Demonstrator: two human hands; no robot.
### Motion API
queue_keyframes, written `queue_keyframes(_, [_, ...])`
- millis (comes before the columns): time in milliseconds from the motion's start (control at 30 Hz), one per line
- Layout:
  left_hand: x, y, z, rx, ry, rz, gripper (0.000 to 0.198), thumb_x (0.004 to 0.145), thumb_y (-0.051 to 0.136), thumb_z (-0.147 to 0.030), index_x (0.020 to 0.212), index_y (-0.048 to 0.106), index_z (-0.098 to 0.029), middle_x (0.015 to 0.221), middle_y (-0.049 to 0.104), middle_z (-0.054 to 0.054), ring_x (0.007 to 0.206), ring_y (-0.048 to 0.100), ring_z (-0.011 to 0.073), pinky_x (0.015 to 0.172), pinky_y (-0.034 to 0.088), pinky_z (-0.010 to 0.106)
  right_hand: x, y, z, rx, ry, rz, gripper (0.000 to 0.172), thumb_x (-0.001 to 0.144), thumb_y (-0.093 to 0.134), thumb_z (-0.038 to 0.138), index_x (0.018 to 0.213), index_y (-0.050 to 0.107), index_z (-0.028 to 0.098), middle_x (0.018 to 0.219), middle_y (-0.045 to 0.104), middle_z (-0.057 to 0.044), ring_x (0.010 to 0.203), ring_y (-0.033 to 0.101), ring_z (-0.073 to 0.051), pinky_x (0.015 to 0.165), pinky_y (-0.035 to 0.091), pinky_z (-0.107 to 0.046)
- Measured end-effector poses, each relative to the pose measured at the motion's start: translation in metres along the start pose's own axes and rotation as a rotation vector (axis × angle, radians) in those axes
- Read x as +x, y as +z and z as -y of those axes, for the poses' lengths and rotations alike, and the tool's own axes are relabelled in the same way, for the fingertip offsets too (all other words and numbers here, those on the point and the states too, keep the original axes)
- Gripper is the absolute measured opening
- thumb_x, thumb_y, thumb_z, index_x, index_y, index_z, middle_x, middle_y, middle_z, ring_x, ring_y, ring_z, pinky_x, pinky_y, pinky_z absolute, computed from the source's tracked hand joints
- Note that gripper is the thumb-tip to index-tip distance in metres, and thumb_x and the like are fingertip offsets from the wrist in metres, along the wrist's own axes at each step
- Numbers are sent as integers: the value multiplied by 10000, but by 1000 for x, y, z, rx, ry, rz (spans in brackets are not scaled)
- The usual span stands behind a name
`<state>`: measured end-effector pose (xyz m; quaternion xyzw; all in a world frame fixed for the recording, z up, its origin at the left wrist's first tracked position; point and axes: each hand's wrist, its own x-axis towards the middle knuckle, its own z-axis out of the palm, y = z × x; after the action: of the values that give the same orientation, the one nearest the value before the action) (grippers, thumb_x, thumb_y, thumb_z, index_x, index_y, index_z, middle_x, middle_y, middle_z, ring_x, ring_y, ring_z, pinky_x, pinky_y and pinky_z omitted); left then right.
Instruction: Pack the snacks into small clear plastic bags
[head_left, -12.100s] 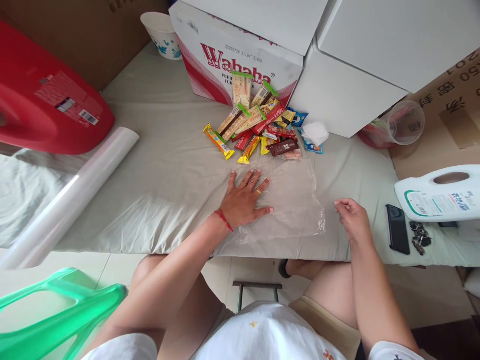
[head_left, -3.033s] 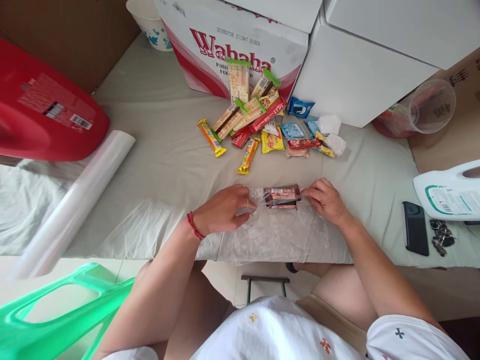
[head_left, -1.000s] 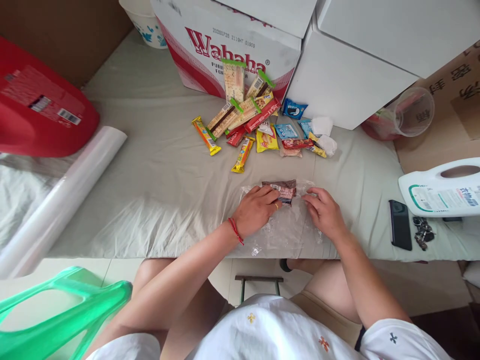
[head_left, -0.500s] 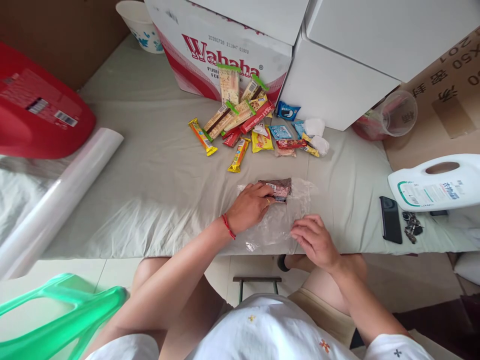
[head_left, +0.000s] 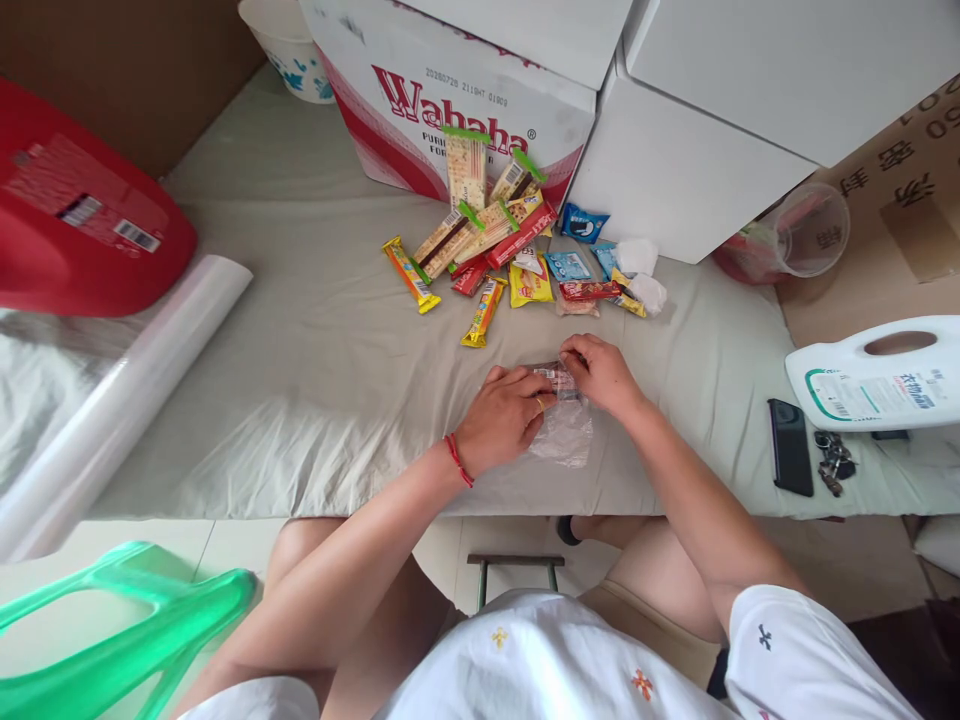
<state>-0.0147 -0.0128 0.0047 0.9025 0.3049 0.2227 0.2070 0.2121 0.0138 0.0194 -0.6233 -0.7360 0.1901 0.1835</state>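
On the cloth (head_left: pixel 315 330), close to its front edge, a snack packet (head_left: pixel 564 380) lies between the left hand (head_left: pixel 502 415) and the right hand (head_left: pixel 604 375), and the plastic film (head_left: pixel 564 436) extends from it toward the person. Behind the hands is the snack pile (head_left: pixel 489 240), and behind this pile stands the carton (head_left: pixel 450 105), with the paper cup (head_left: pixel 294 58) at its left. At far left is the jug (head_left: pixel 82 190), and before it the film roll (head_left: pixel 131 395). At right, the phone (head_left: pixel 790 447) lies left of the keys (head_left: pixel 834 462), the bottle (head_left: pixel 870 380) just behind them, the plastic tub (head_left: pixel 819 232) farther back.
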Motion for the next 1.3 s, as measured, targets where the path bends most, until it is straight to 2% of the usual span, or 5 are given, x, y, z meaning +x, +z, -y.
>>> queue_keyframes(400, [-27,-2,-8,33,65,-6,209,979,658,-362,1122,676,-211,1404,693,136,1218,657,297,1256,235,672,-3,14,-6,-10,61,-7,176,951,523,230,918,696,225,911,703,-60,831,646,-212,781,470,-318])
queue_keyframes(600, [-23,-1,7,-6,-551,-319,433,1059,436,-366,665,540,-219,643,642,36,691,619,201,698,448,354,-4,17,-8,23,66,-19,191,960,522,241,937,711,232,939,726,-67,882,664,-226,808,483,-326])
queue_keyframes(833, [-23,-16,26,324,-757,-188,286,927,564,-293,654,559,-210,741,672,122,910,631,351,792,428,477,-4,18,-9,57,69,-14,184,959,563,254,939,743,221,876,706,-55,808,656,-208,775,475,-318])
queue_keyframes(1033, [-20,-31,12,277,-396,-573,109,1000,564,-275,976,652,-214,1035,723,100,1072,591,291,929,463,494,-3,17,-7,2,86,7,197,961,555,237,954,751,219,886,696,-62,794,651,-212,772,478,-327])
queue_keyframes(1300, [18,-4,19,35,-229,-243,306,1038,508,-354,1199,732,-222,1080,779,79,1267,596,319,1152,316,558,-3,14,-7,4,37,26,199,968,543,244,944,740,222,898,714,-67,841,663,-224,791,474,-327])
